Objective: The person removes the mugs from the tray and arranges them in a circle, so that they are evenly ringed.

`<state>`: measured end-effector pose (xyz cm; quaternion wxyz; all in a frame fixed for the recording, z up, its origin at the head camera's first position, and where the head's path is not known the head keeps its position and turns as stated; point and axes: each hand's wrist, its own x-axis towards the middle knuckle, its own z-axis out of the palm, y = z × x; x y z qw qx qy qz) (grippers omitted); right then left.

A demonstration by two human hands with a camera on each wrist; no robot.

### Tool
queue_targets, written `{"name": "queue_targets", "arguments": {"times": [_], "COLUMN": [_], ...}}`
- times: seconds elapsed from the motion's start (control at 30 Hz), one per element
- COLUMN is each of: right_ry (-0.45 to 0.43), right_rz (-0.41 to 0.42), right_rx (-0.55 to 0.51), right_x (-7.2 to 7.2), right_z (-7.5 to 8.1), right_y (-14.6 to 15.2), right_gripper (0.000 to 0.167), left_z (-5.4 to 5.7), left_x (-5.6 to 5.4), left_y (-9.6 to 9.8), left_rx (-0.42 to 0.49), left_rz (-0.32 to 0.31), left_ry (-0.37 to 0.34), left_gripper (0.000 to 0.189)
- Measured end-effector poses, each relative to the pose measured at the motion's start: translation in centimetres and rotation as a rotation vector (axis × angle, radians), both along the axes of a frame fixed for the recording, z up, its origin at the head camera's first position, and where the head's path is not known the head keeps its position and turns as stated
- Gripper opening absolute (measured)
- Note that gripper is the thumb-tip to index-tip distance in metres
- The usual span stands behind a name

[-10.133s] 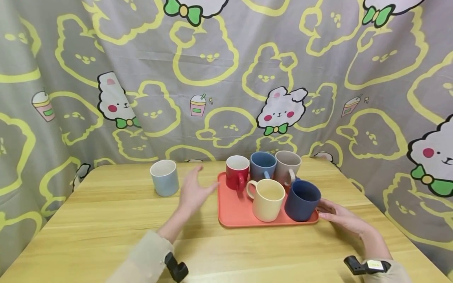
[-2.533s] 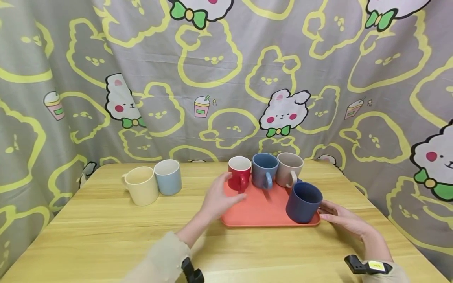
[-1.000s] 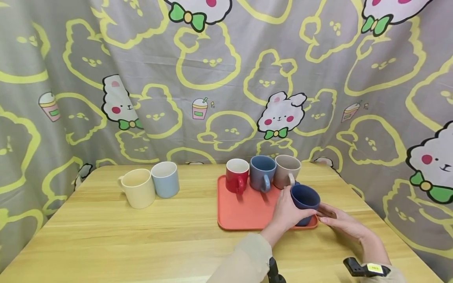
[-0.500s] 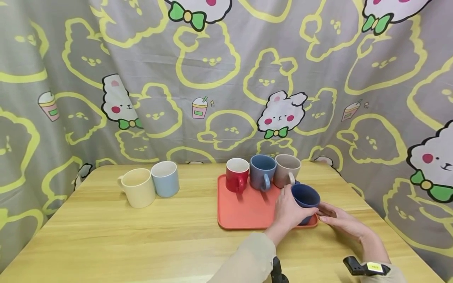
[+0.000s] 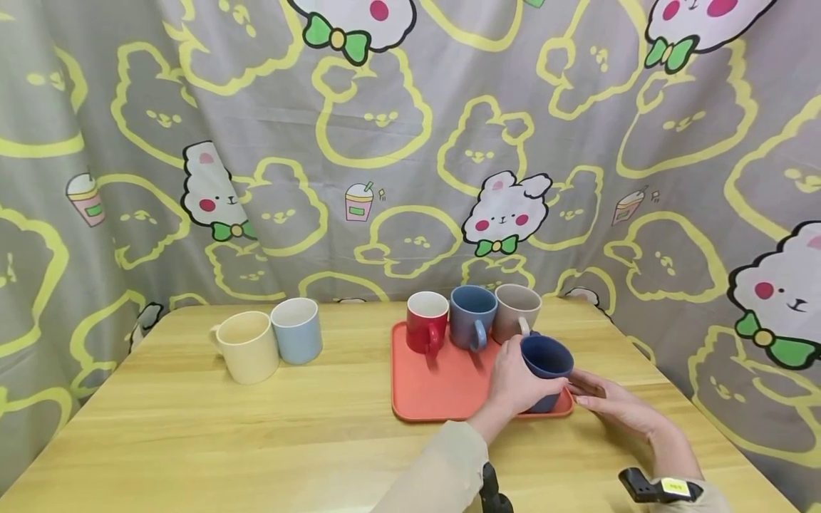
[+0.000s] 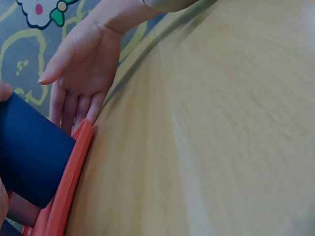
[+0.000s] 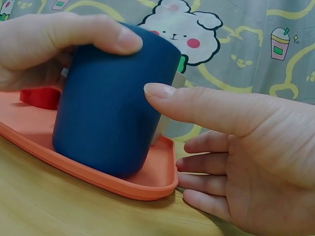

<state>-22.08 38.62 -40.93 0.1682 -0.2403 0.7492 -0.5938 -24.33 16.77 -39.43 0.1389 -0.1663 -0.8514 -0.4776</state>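
The grip of the left hand (image 5: pixel 516 385) is clamped on the navy mug (image 5: pixel 547 356), at the near right corner of the orange tray (image 5: pixel 436 392) on the counter (image 5: pixel 288 449). The right hand (image 5: pixel 612 406) has its grip apart, fingers straight beside the tray. A yellow label (image 5: pixel 676 487) on the right wrist carries marks too small to read. Only the head view shows the cream mug (image 5: pixel 249 349) and light blue mug (image 5: pixel 298 333).
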Motion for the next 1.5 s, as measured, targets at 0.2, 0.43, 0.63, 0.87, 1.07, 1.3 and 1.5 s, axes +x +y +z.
{"name": "queue_targets", "arguments": {"times": [0.2,0.43,0.63,0.87,1.07,1.3,1.5], "right_ry": [-0.001,-0.003,-0.009,-0.004,-0.029,-0.042,-0.030], "right_rz": [0.008,0.005,0.051,0.075,0.062,0.049,0.066], "right_rx": [-0.039,0.007,-0.040,-0.089,-0.077,-0.056,-0.068], "right_x": [-0.1,0.1,0.1,0.1,0.2,0.1,0.1], "right_z": [0.0,0.1,0.1,-0.2,-0.2,-0.4,-0.3], "right_y": [-0.2,-0.1,-0.2,-0.1,0.0,0.2,0.1], "right_gripper": [0.066,0.065,0.062,0.060,0.060,0.059,0.059], "left_z": [1.2,2.5,3.5,4.6,5.3,5.5,5.4], "left_x": [0.0,1.2,2.5,3.6,3.8,3.5,3.2], "left_y": [-0.8,-2.4,-4.5,-8.0,-11.5,-15.4,-18.7], "left_rx": [0.038,0.055,0.087,0.107,0.109,0.134,0.147], "left_rz": [-0.045,-0.118,-0.179,-0.239,-0.231,-0.231,-0.177], "left_ry": [0.011,0.006,0.013,0.027,0.059,0.103,0.071], "left_gripper": [0.074,0.075,0.069,0.066,0.064,0.064,0.066]}}
